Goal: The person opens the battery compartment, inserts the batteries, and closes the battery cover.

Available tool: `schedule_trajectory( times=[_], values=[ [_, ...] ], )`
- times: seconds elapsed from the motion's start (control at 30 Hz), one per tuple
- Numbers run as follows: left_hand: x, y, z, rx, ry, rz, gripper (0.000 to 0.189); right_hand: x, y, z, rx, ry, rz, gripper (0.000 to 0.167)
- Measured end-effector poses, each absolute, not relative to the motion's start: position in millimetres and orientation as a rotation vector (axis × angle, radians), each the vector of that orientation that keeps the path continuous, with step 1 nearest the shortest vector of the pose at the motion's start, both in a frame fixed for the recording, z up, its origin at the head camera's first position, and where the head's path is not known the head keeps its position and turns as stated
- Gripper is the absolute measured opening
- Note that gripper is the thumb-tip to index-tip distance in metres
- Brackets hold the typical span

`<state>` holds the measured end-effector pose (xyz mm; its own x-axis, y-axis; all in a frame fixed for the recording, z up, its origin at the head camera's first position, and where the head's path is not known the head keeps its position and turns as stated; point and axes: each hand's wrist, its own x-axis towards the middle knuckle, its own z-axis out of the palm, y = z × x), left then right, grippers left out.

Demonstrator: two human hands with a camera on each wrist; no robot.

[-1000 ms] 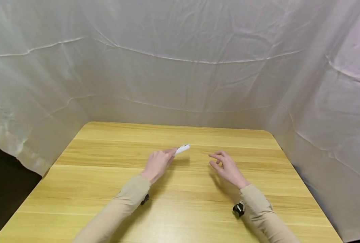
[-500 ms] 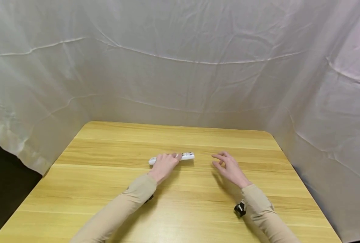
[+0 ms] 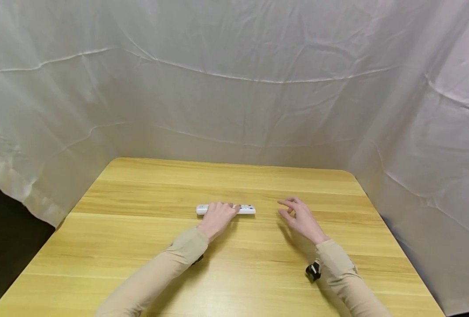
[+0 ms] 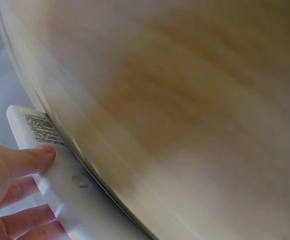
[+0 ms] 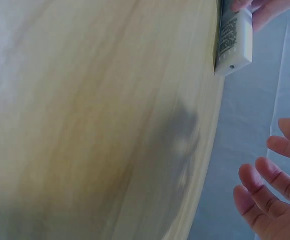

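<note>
A white remote control lies crosswise at mid-table, its buttons facing up at the right end. My left hand grips it around the middle and hides that part. In the left wrist view the thumb presses one side of the remote, near a printed label, with the fingers along the other. The right wrist view shows the labelled end of the remote close to the wood. To the right, my right hand hovers apart from it, fingers loosely bent and holding nothing.
The wooden table has rounded far corners. Pale grey fabric hangs behind it and along both sides. A small black device is worn under the right wrist.
My left hand has turned and lowered the remote from a slanted, raised pose to lie level and crosswise, slightly nearer to me. The right hand has shifted slightly right.
</note>
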<state>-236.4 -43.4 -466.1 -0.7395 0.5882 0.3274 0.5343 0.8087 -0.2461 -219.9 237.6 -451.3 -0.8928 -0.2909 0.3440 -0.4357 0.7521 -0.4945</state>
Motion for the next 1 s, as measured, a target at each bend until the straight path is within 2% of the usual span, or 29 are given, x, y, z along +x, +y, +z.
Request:
schedule_trajectory(
  times=[0.43, 0.73, 1.0],
  values=[
    [-237.1, -40.6, -464.4, -0.882, -2.552, 0.172, 0.022, -221.6, 240.5, -449.9, 0.587, -2.709, 0.81, 0.031],
    [-230.9, -39.9, -465.1, -0.888, -2.54, 0.253, 0.029, -219.8, 240.2, -452.9, 0.569, -2.724, 0.809, 0.033],
    [-225.8, -39.8, -466.7, -0.9, -2.531, 0.288, 0.017, -219.0, 239.6, -452.6, 0.582, -2.731, 0.797, 0.032]
  ],
)
